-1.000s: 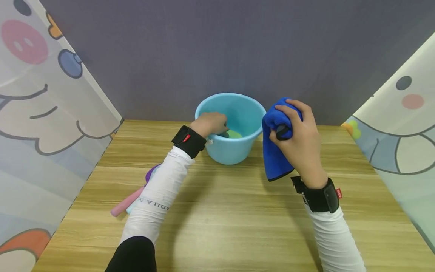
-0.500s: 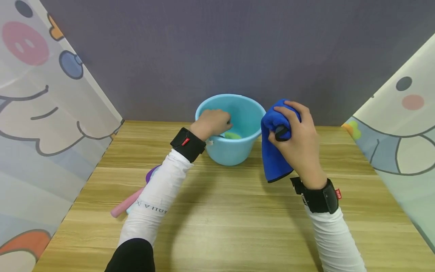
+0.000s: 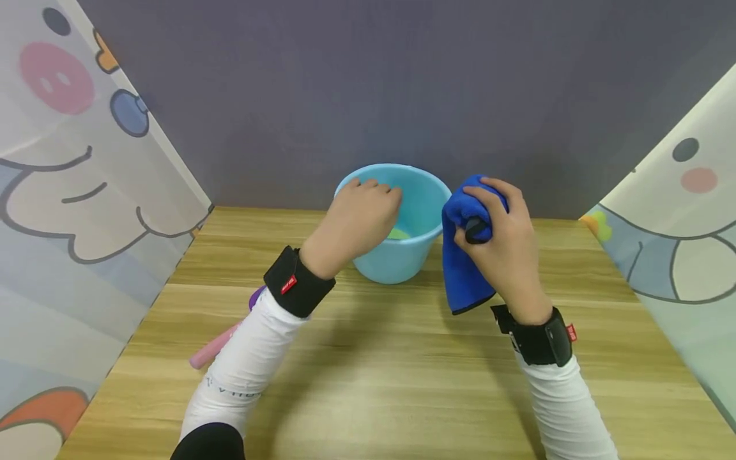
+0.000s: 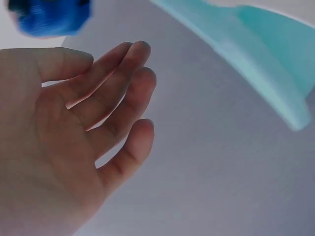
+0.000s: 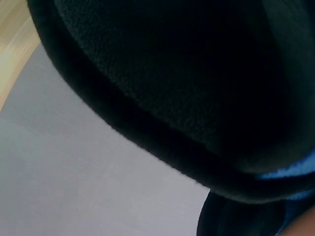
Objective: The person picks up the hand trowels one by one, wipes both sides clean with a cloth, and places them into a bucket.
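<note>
My left hand (image 3: 358,220) hovers at the near rim of a light blue bucket (image 3: 397,260). In the left wrist view its fingers (image 4: 110,98) are relaxed and slightly bent, with nothing in them. A green thing (image 3: 398,234) shows inside the bucket, mostly hidden by that hand. To the right of the bucket, my right hand (image 3: 506,239) grips a bunched blue towel (image 3: 468,278), whose dark-trimmed end hangs down. Up close, the towel's dark edging (image 5: 113,113) fills much of the right wrist view.
A pink handle (image 3: 215,348) and a purple thing (image 3: 256,297) lie on the wooden table (image 3: 402,377) at the left, partly under my left sleeve. A grey wall (image 3: 356,83) stands behind the bucket, and cartoon-printed panels (image 3: 52,217) flank both sides.
My left hand has come up out of the bucket and back toward me, leaving the green thing inside. The right hand keeps its grip on the towel and has barely moved.
</note>
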Motion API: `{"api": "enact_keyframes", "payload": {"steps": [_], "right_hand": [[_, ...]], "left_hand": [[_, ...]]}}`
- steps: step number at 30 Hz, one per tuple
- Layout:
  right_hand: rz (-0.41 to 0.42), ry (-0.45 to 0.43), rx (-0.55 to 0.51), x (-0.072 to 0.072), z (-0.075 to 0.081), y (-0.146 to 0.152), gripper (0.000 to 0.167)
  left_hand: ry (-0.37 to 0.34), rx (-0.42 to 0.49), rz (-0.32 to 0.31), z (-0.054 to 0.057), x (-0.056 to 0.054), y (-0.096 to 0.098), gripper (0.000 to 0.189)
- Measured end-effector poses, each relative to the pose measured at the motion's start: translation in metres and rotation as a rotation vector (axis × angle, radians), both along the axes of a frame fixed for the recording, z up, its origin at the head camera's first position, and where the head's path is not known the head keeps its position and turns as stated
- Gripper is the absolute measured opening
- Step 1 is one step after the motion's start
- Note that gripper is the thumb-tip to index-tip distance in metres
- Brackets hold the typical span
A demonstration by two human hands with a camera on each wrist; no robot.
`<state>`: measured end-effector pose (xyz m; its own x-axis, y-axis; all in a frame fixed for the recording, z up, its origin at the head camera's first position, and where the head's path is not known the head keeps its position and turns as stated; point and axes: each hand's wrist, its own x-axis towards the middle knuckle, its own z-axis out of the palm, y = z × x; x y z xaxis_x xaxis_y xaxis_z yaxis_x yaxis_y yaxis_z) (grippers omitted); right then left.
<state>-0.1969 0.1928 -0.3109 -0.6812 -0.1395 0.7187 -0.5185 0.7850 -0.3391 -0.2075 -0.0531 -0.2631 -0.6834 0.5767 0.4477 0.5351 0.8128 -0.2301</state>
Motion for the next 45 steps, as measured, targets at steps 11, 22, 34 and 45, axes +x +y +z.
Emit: {"api": "enact_keyframes", "payload": {"steps": [11, 22, 34, 45], "right_hand": [[-0.006, 0.003, -0.013, 0.002, -0.003, -0.001, 0.063], [0.004, -0.017, 0.001, 0.0, -0.002, -0.004, 0.062], [0.009, -0.022, -0.002, 0.0, -0.002, -0.006, 0.063], [0.028, -0.061, -0.011, 0.002, -0.005, -0.011, 0.062]], "left_hand": [[0.174, 0.016, -0.015, -0.005, 0.067, -0.029, 0.034], [-0.27, 0.136, 0.195, -0.058, 0.08, -0.112, 0.045], [-0.129, 0.052, 0.513, -0.133, 0.134, -0.139, 0.049], [-0.186, 0.108, 0.65, -0.17, 0.142, -0.135, 0.04]]}}
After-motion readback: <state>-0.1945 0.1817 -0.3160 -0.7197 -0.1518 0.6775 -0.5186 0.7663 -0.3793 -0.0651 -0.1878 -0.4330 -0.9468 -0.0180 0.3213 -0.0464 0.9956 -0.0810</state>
